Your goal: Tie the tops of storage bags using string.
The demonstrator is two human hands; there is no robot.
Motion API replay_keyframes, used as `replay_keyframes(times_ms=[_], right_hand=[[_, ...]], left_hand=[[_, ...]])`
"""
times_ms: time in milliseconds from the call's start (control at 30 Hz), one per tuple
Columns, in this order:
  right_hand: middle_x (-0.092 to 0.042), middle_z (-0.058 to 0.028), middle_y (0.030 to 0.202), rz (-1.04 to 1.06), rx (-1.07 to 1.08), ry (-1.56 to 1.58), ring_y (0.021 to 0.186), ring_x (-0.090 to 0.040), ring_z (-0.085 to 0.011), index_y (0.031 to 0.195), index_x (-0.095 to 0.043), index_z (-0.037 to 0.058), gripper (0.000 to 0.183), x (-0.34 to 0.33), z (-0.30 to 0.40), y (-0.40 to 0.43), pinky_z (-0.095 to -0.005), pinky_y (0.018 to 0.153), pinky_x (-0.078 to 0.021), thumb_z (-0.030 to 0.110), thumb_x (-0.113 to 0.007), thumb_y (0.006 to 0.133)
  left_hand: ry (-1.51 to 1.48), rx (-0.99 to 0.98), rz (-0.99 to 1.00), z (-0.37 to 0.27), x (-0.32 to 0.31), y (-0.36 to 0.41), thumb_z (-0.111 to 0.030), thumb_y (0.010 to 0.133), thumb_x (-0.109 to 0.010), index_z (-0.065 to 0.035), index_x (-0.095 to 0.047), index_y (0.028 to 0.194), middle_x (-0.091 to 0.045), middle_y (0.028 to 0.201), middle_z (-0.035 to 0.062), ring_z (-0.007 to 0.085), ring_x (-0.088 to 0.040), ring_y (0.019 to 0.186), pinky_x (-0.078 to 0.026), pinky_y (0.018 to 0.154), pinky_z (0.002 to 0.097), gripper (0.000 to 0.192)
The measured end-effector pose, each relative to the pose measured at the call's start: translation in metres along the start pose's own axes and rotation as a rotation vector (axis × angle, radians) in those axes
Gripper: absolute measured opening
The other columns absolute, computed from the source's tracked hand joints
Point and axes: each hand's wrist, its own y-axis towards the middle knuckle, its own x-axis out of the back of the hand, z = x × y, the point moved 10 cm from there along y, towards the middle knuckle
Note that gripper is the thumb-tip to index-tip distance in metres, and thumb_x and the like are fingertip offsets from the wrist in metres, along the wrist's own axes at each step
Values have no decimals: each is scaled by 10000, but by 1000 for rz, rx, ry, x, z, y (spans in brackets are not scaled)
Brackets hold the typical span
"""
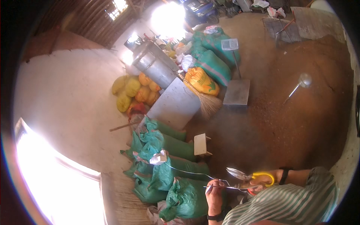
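My right hand point(260, 180) holds a pair of scissors point(239, 173) with a yellow handle loop; their metal blades point left. A red part shows just below that hand. Between the fingers of my left hand point(215, 194) is a white string point(191, 171), pinched together with a thin dark pointed rod point(208, 186). The rod spans towards my right hand; I cannot tell if it is a needle. Leftwards, the string runs to a white spool point(159, 158) lying on filled green woven sacks point(182, 164). My left hand is beside the nearest sack point(187, 198).
Beyond the sacks are a small white stool point(200, 144), a pale board-like panel point(175, 104), a straw broom point(209, 105) and a platform scale point(236, 91). Yellow sacks point(130, 87) lean by the wall. A long-handled metal ladle or pan point(304, 80) lies on the brown floor.
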Motion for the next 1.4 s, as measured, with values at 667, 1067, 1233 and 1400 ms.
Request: replay_keyframes(times_ms=[667, 1067, 1233, 1400], right_hand=[[-611, -76, 862, 26, -69, 51, 788, -572, -157, 987, -609, 21, 357, 10, -9, 11, -270, 711, -456, 368, -616, 906], [-596, -35, 854, 21, -135, 174, 660, -485, -54, 1081, -590, 25, 329, 6, -19, 9, -195, 601, -403, 313, -601, 924], [-570, -12, 861, 104, -162, 135, 772, -524, -98, 1123, -586, 36, 413, 1, -16, 9, -236, 703, -421, 368, -640, 884], [-562, 4, 848, 89, -70, -3, 788, -529, -100, 1169, -566, 46, 444, -5, -7, 10, -253, 742, -432, 365, -650, 872]], left_hand=[[-208, -84, 89, -3, 4, 7, -183, 987, -498, -4, -555, 1058, -525, 816, 49, 163, -515, 757, -458, 701, 305, 201], [-163, -121, -77, -4, 22, 11, -163, 996, -483, -24, -553, 1063, -538, 784, 38, 130, -510, 685, -457, 638, 277, 169], [54, -88, 8, -5, 1, 4, -174, 974, -536, 3, -559, 1045, -590, 750, 66, 142, -551, 673, -466, 618, 267, 192], [-82, -2, -44, 3, 1, 5, -113, 915, -613, 7, -624, 973, -619, 721, 92, 186, -582, 633, -491, 607, 307, 134]])
